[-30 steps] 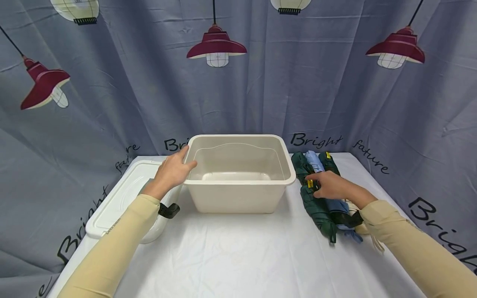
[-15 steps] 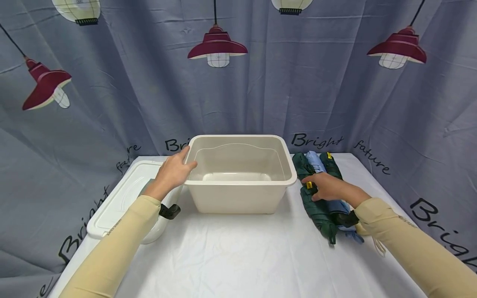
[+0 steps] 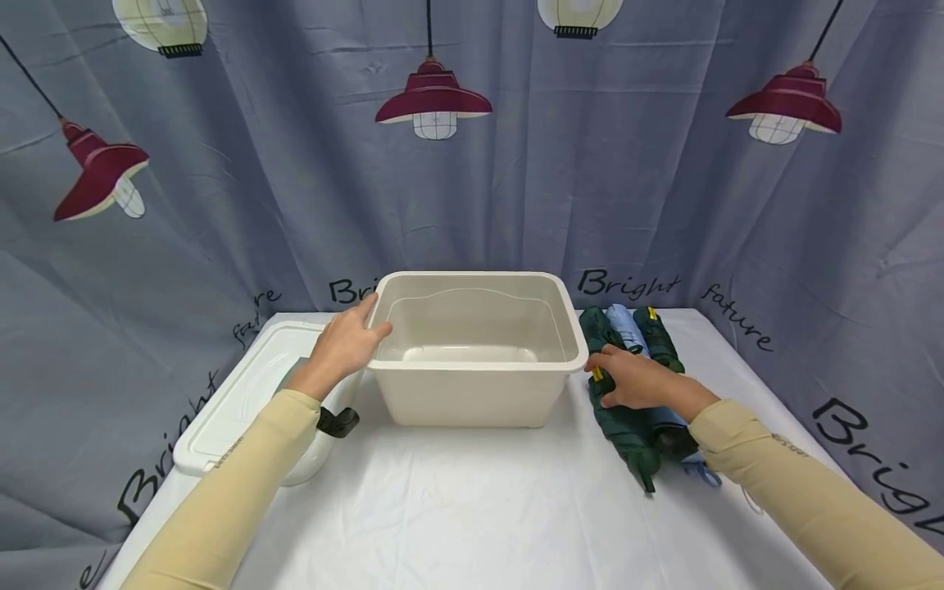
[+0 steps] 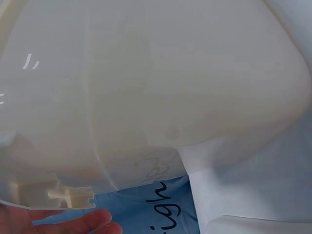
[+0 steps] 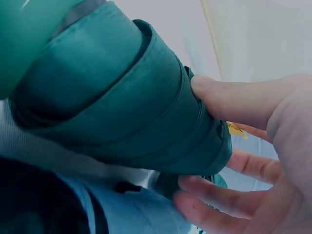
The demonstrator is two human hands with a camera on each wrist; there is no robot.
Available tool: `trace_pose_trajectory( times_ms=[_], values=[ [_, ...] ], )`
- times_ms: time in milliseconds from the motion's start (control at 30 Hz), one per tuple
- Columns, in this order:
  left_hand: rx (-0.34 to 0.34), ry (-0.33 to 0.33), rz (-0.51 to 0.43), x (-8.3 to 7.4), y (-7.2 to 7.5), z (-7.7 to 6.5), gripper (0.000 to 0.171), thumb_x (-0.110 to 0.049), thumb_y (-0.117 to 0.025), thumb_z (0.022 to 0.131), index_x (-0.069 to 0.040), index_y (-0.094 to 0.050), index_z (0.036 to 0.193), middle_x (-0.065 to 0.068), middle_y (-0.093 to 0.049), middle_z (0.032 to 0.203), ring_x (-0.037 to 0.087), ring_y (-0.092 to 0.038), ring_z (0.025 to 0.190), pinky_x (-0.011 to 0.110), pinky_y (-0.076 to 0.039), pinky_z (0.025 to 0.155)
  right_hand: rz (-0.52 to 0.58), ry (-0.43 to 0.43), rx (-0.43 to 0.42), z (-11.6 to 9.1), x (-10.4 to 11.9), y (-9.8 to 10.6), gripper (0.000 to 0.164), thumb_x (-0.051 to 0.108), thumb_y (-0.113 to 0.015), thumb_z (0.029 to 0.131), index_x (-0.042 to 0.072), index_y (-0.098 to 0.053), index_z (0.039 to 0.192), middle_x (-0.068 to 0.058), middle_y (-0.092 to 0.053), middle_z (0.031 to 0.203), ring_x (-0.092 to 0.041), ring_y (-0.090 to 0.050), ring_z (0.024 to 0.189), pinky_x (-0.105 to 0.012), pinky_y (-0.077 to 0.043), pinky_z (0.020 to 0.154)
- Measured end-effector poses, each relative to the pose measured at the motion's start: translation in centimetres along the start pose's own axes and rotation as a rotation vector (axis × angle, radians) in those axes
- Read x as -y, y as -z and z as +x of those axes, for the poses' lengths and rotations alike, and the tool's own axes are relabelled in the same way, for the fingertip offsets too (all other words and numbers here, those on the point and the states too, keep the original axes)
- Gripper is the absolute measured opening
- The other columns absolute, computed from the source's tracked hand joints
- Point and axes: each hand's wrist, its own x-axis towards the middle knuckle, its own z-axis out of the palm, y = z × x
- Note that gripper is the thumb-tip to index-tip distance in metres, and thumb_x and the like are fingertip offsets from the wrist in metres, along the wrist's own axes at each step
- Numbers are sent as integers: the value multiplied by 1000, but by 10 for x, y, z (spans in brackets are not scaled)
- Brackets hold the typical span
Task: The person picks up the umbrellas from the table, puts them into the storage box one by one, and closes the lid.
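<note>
A beige plastic storage box [image 3: 472, 397] stands at the middle of the table. My left hand [image 3: 347, 344] holds its left rim, thumb over the inner side; in the left wrist view fingers [image 4: 80, 223] show beside the rim's outer underside. To the right of the box, my right hand [image 3: 637, 378] grips a dark green folded umbrella [image 3: 627, 434] near its far end. The right wrist view shows the thumb on one side of the rolled green umbrella [image 5: 131, 97] and fingers on the other. Blue fabric of another umbrella [image 5: 131, 207] lies beneath.
A whitish box lid [image 3: 236, 401] lies left of the box, partly under my left forearm. More folded umbrellas, a green one [image 3: 659, 336] and a light blue one [image 3: 625, 326], lie at the table's far right. A grey printed curtain [image 3: 472, 188] hangs behind.
My right hand has shifted slightly left with the dark green umbrella, whose near end has turned a little left and toward me. My left hand stays at the box rim.
</note>
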Motion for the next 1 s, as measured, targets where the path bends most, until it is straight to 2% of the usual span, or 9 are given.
trace_pose_trajectory(
  times_ms=[300,533,700,867,1000],
  values=[
    [-2,3,-5,-1,0,0,74,-46,-45,98,-15,-25,161,21,-41,157,43,-42,141,60,-35,111,17,-43,2,4,4,-4,86,21,-86,80,5,-40,152,-26,-45,139,-34,-60,109,-56,-53,92],
    [2,0,-6,1,0,0,74,-46,-45,98,-14,-25,161,21,-41,157,43,-42,141,60,-35,111,28,-38,39,4,2,-6,83,28,-82,85,3,-41,152,-29,-45,149,-49,-43,136,-65,-42,102],
    [4,4,-10,1,0,0,74,-46,-45,98,-15,-25,161,21,-40,157,43,-41,141,60,-35,111,-12,1,69,1,0,-8,77,30,-75,91,-1,-41,152,-28,-49,147,-47,-47,135,-60,-43,104],
    [7,9,-14,1,0,0,73,-46,-45,98,-15,-25,161,20,-40,157,43,-41,142,60,-34,111,-29,38,48,-3,-1,-11,73,32,-72,93,-2,-42,151,-27,-49,147,-45,-51,132,-59,-45,103],
    [3,10,-10,1,0,0,73,-46,-45,98,-16,-25,161,20,-40,157,43,-41,141,60,-35,111,-10,31,33,-3,-1,-12,75,30,-72,94,-1,-38,153,-28,-46,150,-48,-46,136,-61,-42,104]
  ],
)
